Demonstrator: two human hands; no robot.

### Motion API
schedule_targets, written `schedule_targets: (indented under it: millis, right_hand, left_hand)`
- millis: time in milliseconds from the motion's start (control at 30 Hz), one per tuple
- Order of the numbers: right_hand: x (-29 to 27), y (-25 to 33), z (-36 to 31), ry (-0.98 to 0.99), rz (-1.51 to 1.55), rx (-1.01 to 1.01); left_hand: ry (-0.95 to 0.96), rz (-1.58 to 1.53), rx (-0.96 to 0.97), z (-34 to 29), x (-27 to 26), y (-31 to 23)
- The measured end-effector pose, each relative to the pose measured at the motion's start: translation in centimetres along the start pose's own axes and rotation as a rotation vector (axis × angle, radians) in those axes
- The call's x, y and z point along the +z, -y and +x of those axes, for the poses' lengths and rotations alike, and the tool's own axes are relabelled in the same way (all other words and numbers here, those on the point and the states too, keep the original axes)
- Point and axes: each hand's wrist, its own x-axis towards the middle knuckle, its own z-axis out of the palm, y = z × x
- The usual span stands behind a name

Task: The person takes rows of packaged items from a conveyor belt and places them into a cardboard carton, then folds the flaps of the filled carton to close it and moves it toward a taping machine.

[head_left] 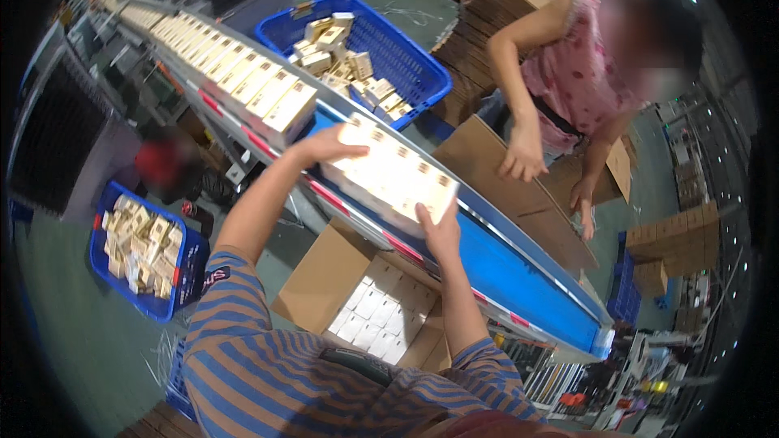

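Note:
Between my two hands is a row of small cream boxes (pixel 393 166), squeezed together end to end over the blue conveyor belt (pixel 503 255). My left hand (pixel 329 148) presses on the row's far-left end, its thumb lying across the top. At the near-right end, my right hand (pixel 441 231) grips the last box with the thumb on its side. A longer line of the same boxes (pixel 235 69) stands on the belt up to the left. Below the belt, close to my body, an open carton (pixel 316 276) holds packed layers of white-topped boxes (pixel 381 308).
Beyond the belt, a blue basket (pixel 406 57) contains loose boxes; another blue basket (pixel 191 251) sits on the floor at left. Across the belt a person in a pink top (pixel 568 73) handles an open carton (pixel 503 170). Stacked cartons (pixel 673 239) stand at right.

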Motion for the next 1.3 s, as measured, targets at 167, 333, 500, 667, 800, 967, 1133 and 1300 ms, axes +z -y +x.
schedule_targets:
  millis: [167,333,500,667,800,967,1133,1300]
  right_hand:
    - [-0.6,-0.8,0.9,0.084,0.566,0.197]
    - [2.1,8.8,2.0,0.184,0.71,0.015]
    - [11.3,17.8,4.6,0.469,0.779,-0.036]
    - [17.5,14.3,5.9,0.25,0.393,-0.134]
    - [14.1,11.6,5.9,0.355,0.584,0.013]
    - [4.7,6.8,4.2,0.433,0.545,0.303]
    - [-2.9,-4.0,1.7,0.21,0.89,0.305]
    - [-9.7,-7.9,-1.8,0.038,0.78,-0.111]
  left_hand:
    - [-0.018,-0.224,0.052,-0.5,2.2,0.6]
    - [-0.323,0.14,0.016,-2.0,-8.1,-5.1]
    - [-0.438,0.318,0.056,-4.0,-22.8,-6.6]
    - [-0.425,0.09,-0.288,-5.3,-24.7,-1.4]
    - [-0.262,-0.222,-0.283,-3.8,-22.0,-0.1]
    - [-0.318,-0.303,-0.166,0.1,-10.9,2.0]
    - [0.089,-0.341,-0.105,2.8,1.8,2.7]
    - [0.091,-0.609,0.014,0.6,10.9,-0.5]
